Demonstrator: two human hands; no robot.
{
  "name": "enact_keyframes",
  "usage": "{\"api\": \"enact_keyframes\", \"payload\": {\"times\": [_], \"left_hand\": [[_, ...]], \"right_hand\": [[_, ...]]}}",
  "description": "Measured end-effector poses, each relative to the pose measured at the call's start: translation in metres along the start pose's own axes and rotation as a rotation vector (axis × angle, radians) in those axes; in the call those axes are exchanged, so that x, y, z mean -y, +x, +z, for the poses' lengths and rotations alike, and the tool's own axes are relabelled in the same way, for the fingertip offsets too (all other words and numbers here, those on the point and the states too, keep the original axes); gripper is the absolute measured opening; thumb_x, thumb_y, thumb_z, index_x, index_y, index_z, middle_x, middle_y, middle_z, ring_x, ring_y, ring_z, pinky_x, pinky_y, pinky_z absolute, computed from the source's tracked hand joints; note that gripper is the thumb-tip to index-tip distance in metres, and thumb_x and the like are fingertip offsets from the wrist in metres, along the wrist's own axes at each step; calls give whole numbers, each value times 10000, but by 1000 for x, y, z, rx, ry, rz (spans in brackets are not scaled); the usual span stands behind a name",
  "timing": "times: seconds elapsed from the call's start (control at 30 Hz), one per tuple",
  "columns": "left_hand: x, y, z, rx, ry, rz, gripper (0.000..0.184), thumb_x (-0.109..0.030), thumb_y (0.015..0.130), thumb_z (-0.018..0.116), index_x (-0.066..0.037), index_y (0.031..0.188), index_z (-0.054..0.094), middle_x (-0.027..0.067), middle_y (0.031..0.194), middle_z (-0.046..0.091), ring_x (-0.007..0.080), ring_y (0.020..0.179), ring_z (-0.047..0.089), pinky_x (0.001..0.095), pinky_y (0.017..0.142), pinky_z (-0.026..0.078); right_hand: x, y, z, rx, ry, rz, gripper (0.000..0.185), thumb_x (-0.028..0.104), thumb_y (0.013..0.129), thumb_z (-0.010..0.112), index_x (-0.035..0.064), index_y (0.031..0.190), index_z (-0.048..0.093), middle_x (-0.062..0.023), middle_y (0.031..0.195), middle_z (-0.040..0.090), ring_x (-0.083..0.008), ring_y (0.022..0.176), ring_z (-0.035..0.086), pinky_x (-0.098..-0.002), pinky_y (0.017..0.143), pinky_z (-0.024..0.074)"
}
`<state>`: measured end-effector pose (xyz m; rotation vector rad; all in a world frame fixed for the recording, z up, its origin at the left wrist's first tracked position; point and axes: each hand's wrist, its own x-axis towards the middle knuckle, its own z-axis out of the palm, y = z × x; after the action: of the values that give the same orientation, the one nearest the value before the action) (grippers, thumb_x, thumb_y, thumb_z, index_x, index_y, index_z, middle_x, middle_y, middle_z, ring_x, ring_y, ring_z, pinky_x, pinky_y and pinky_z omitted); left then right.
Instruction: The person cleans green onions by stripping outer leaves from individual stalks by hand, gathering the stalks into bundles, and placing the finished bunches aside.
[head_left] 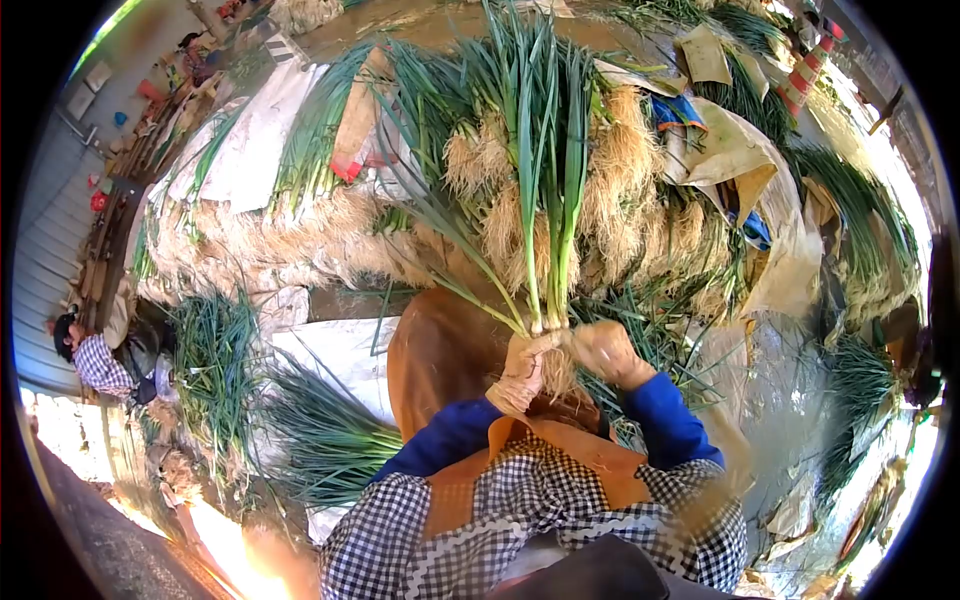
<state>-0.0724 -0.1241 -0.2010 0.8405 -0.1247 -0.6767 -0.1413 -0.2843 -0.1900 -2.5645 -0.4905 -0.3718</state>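
A small bunch of green onions point(540, 190) stands upright before me, its leaves pointing away and its pale roots hanging toward my apron. My left hand point(522, 372) is wrapped round the bunch at the white root ends. Close against it on the right, my right hand point(608, 352) is closed at the same root ends, slightly blurred; what its fingers hold is too small to make out. Tan roots point(562, 385) hang below and between the hands. Behind the bunch lies a long pile of green onions with thick roots point(625, 150).
Loose green onions point(325, 435) lie on white sheeting point(345, 350) at the left, with another heap point(215, 360) beyond. A person in a checked top point(103, 363) is at the far left. Brown sacking point(775, 185) covers part of the pile at the right.
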Motion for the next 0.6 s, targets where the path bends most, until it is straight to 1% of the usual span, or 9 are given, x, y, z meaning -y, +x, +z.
{"api": "enact_keyframes", "payload": {"times": [0.1, 0.17, 0.23, 0.3, 0.37, 0.43, 0.47, 0.53, 0.6], "left_hand": [[-14, 17, -14, 63, -83, 49, 193, -35, 793, 599, 35, 971, 575, 76, 857, 613, 142, 725, 596, 266, 655, 503], [6, 21, -21, -47, 66, 146, 177, 16, 761, 622, 6, 931, 576, 61, 833, 608, 134, 665, 587, 250, 624, 498], [14, 17, -7, -111, 102, 149, 208, 79, 725, 636, -11, 900, 565, 53, 831, 608, 127, 683, 585, 245, 631, 493], [24, 13, -4, -56, 132, 179, 252, 103, 706, 650, -11, 906, 548, 42, 838, 607, 115, 724, 573, 236, 642, 482], [15, 8, 8, -78, 136, 205, 253, 108, 696, 651, -16, 888, 542, 37, 820, 594, 113, 724, 564, 242, 661, 484], [16, 10, 2, -87, 159, 179, 267, 117, 687, 646, -17, 890, 535, 40, 824, 587, 117, 728, 561, 245, 675, 486], [15, 11, -1, -105, 178, 140, 280, 125, 679, 640, -19, 891, 528, 44, 829, 579, 120, 731, 558, 248, 689, 487], [23, 14, -9, -140, 72, 158, 308, 159, 663, 620, -45, 840, 473, 43, 834, 558, 117, 715, 540, 248, 674, 483], [31, 17, -13, -143, 7, 248, 282, 153, 680, 604, -63, 809, 477, 46, 841, 568, 123, 673, 532, 253, 639, 486]], "right_hand": [[31, -34, -25, 621, 85, 77, 137, 245, 833, 569, 141, 882, 643, -69, 720, 593, -238, 618, 582, -336, 525, 466], [23, -21, -45, 906, -190, 576, 322, 403, 853, 524, 107, 933, 623, -104, 716, 620, -291, 683, 610, -394, 617, 491], [7, -7, -49, 18, -183, 449, 401, 460, 829, 546, 105, 1007, 601, -107, 692, 617, -276, 688, 621, -388, 599, 492], [13, 38, -57, -229, -97, 572, 493, 497, 802, 568, 97, 1089, 560, -132, 730, 622, -282, 721, 624, -382, 627, 493], [-3, 76, -51, -173, -264, 661, 556, 489, 790, 613, 104, 1177, 512, -92, 594, 580, -220, 523, 570, -307, 504, 469], [-36, 84, -26, -301, -235, 410, 504, 469, 823, 585, 137, 1193, 502, -65, 510, 517, -177, 486, 534, -288, 489, 460], [-56, 81, -9, -201, -263, 420, 387, 295, 863, 567, 166, 1216, 478, -60, 689, 591, -146, 506, 509, -261, 477, 452], [-55, 76, 4, -24, -250, 416, 427, 357, 845, 564, 134, 1202, 491, -104, 792, 612, -206, 621, 566, -304, 557, 478], [-38, 58, 16, 193, -466, 278, 392, 222, 801, 541, 114, 1177, 524, -119, 999, 602, -209, 715, 590, -304, 599, 488]]}}
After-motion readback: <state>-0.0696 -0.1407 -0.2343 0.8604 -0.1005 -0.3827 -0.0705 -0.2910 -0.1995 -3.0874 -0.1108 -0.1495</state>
